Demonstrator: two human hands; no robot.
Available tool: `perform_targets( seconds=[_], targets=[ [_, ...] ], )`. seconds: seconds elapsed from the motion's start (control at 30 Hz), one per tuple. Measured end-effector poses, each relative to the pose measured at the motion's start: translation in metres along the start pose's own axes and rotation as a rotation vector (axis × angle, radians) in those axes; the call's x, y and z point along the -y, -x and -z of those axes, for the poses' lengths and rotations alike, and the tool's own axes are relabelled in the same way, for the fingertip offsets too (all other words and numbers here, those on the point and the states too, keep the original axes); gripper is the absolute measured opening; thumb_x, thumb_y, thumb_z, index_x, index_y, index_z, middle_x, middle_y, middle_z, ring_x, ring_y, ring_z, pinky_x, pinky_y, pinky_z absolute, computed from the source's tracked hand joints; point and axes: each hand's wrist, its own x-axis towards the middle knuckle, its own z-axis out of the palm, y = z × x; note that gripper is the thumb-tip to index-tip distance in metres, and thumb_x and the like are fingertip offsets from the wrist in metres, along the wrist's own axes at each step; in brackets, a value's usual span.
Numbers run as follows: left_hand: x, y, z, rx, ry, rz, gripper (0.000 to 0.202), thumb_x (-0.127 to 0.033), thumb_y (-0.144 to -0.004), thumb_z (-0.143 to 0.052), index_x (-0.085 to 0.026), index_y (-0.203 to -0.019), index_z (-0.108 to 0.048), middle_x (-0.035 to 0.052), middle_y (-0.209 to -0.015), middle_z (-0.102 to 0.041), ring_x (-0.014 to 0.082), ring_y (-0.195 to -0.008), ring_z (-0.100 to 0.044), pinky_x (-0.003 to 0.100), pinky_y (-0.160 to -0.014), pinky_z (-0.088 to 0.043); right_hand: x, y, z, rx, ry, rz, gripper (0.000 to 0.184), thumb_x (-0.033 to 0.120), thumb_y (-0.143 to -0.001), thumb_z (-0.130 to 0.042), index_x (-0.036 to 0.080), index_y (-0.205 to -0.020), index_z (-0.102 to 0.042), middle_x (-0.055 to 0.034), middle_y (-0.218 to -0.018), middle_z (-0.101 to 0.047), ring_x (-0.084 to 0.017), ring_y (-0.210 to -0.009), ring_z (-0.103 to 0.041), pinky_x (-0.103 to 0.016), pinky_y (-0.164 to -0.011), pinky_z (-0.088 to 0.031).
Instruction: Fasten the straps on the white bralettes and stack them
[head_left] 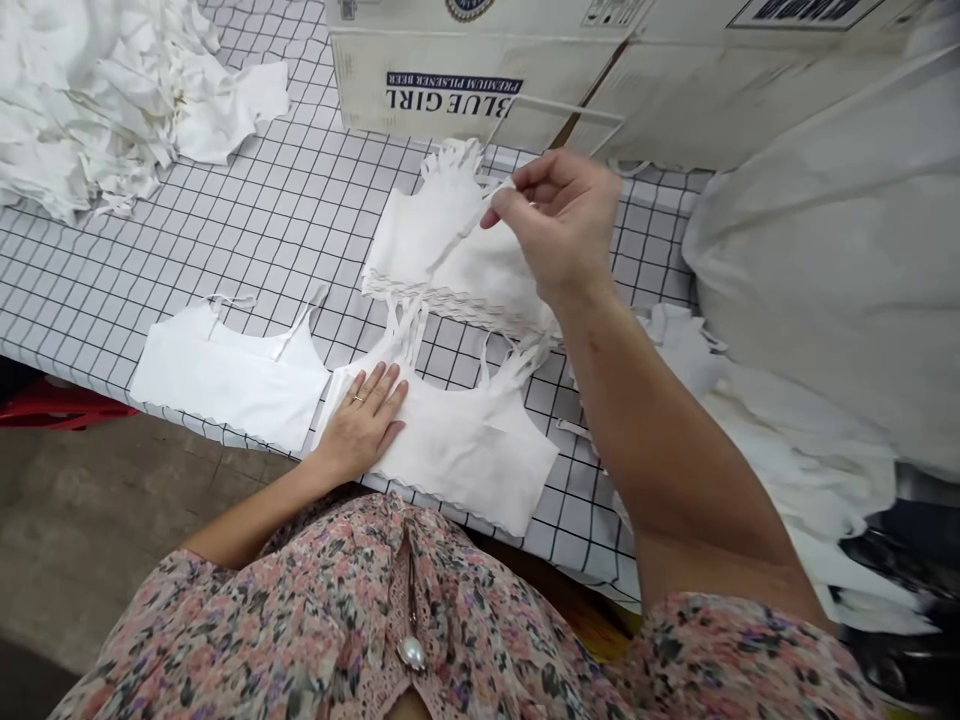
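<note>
My left hand (361, 425) lies flat, fingers stretched out, on the left side of a white strappy crop top (472, 445) near the table's front edge. My right hand (562, 215) is raised over a layered stack of the same white crop tops (420, 235), thumb and fingers pinched on a thin white strap (472, 225). That strap runs down to the stack, whose right part is hidden by my hand and forearm. To the left, a single white crop top (232, 370) is spread out with its straps pointing away from me.
A heap of white garments (90, 100) covers the table's far left. Behind the stack stands a cardboard box (450, 60) with upside-down lettering. At the right are a big pale bag (832, 250) and more white cloth (787, 440). The table wears a checked cloth (300, 240).
</note>
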Motion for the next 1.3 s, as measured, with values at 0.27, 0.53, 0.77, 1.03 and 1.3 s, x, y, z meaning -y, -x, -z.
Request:
perform_targets(
  seconds=[0.27, 0.53, 0.77, 1.03, 1.3],
  targets=[
    [0.007, -0.002, 0.004, -0.101, 0.209, 0.021, 0.054, -0.031, -0.112, -0.053, -0.017, -0.164, -0.048, 0.0187, -0.174, -0.045, 0.034, -0.169, -0.035, 0.064, -0.135, -0.04, 0.031, 0.012, 0.012, -0.042, -0.157, 0.064, 0.035, 0.069, -0.088, -0.072, 0.037, -0.101, -0.067, -0.007, -0.094, -0.073, -0.032, -0.098, -0.07, -0.059, -0.095, -0.052],
    [0.035, -0.097, 0.051, -0.212, 0.998, 0.459, 0.048, -0.024, -0.097, -0.074, -0.018, -0.145, -0.067, 0.0178, -0.149, -0.068, 0.0125, -0.08, -0.079, 0.023, -0.063, -0.06, 0.038, 0.03, 0.008, -0.053, -0.214, 0.132, 0.03, 0.059, -0.09, -0.075, 0.031, -0.089, -0.062, -0.0027, -0.089, -0.066, -0.026, -0.09, -0.073, -0.052, -0.092, -0.057],
    [0.035, -0.121, 0.02, -0.261, 1.078, 0.564, 0.008, -0.021, -0.091, -0.082, -0.014, -0.09, -0.079, 0.0006, -0.082, -0.076, 0.0044, -0.053, -0.062, 0.018, -0.055, -0.048, 0.018, 0.037, 0.031, 0.095, 0.363, 0.21, 0.027, 0.035, -0.094, -0.066, 0.03, -0.12, -0.072, -0.0117, -0.126, -0.074, -0.039, -0.132, -0.061, -0.07, -0.118, -0.044],
    [0.047, -0.109, 0.003, -0.297, 0.604, 0.228, 0.013, -0.027, -0.1, -0.073, -0.017, -0.093, -0.08, 0.0049, -0.091, -0.079, 0.0112, -0.066, -0.066, 0.024, -0.065, -0.052, 0.026, 0.042, -0.029, 0.958, 0.354, 0.103, 0.034, 0.031, -0.09, -0.062, 0.026, -0.117, -0.082, -0.0119, -0.117, -0.08, -0.041, -0.148, -0.047, -0.084, -0.124, -0.02],
    [0.049, -0.106, 0.003, -0.293, 0.541, 0.194, 0.008, -0.017, -0.096, -0.075, -0.017, -0.095, -0.083, 0.0021, -0.083, -0.074, 0.0121, -0.069, -0.065, 0.025, -0.068, -0.052, 0.014, 0.017, 0.013, 0.88, 0.405, -0.06, 0.043, 0.07, -0.081, -0.081, 0.027, -0.075, -0.081, -0.0079, -0.087, -0.076, -0.034, -0.107, -0.066, -0.063, -0.117, -0.039]
  ],
)
